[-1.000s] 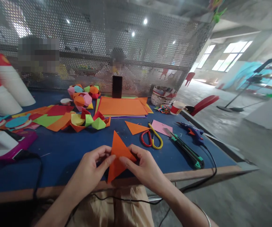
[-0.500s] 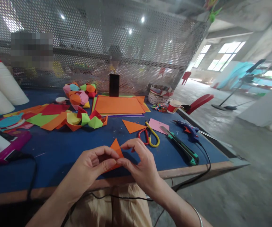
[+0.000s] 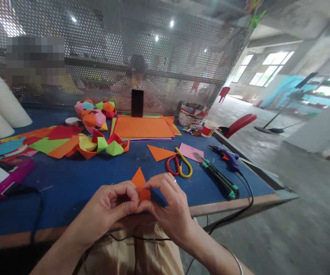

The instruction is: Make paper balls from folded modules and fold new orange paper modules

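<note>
Between my two hands is a small piece of orange paper (image 3: 139, 178), its pointed tip facing away from me and its lower part bent. My left hand (image 3: 114, 202) pinches the paper's left side between thumb and finger. From the other side, my right hand (image 3: 167, 198) grips it, thumb near the left thumb and fingers over the right edge. The thumbs hide the paper's lower edge. Beyond my right hand lie scissors (image 3: 185, 164) with one red and one yellow handle, touching an orange paper triangle (image 3: 159, 152).
A green-and-black utility knife (image 3: 219, 177), pink paper (image 3: 191, 150) and a blue glue gun (image 3: 228, 157) with a cable lie right. Behind are stacked coloured sheets (image 3: 143, 127), folded paper shapes (image 3: 114, 148), a phone-like black slab (image 3: 137, 103) and a paper cup (image 3: 209, 128).
The orange paper's lower part has been bent over between my fingers. My right hand has shifted slightly down, and the whole view has moved a little.
</note>
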The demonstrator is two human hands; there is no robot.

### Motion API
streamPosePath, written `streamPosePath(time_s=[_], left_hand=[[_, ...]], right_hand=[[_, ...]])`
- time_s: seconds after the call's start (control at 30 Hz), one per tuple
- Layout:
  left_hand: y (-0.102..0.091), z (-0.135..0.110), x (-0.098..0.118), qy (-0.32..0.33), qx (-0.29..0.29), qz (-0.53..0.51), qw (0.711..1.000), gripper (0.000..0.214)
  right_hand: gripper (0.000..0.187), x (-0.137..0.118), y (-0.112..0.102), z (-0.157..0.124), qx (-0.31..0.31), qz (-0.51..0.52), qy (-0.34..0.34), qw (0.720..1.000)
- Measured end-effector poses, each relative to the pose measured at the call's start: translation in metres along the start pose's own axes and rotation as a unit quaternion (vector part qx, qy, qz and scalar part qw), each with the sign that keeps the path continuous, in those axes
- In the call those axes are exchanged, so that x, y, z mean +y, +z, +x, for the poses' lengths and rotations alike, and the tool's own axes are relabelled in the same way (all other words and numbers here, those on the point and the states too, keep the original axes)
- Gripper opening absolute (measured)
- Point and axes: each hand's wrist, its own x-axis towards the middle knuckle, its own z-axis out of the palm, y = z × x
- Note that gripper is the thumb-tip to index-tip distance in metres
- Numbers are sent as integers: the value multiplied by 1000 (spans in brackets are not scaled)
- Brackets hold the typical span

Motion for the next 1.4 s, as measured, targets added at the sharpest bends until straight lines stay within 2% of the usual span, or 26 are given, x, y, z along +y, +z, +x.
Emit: streamPosePath(time_s=[0.17,0.3,0.47,0.57,0.77,0.93,1.13,1.33,1.4], left_hand=[[-1,-5,-1,22,7,69,997,29],[1,-12,2,7,18,32,999,33],[8,-16,8,-27,92,-10,995,36],[13,-14,7,-49,107,-31,993,32],[14,-12,2,-76,84,-62,992,29],[8,-10,-3,-50,47,-25,997,30],[8,-15,-5,-25,60,42,997,31],[6,-30,-9,-79,40,50,995,32],[2,-36,-9,-79,37,61,994,33]], right_hand=[[11,-2,2,-1,11,-12,-12,1000],[8,1,1,-3,31,-24,-20,999],[12,4,-1,-6,55,-22,-32,998],[16,2,-2,-7,53,-15,-42,998],[15,0,-4,-9,50,-12,-37,998],[14,0,-5,-10,41,-13,-36,998],[22,3,-10,-15,-15,-18,-20,1000],[26,9,-13,-18,-27,-23,5,999],[25,11,-15,-16,-39,-29,1,999]])
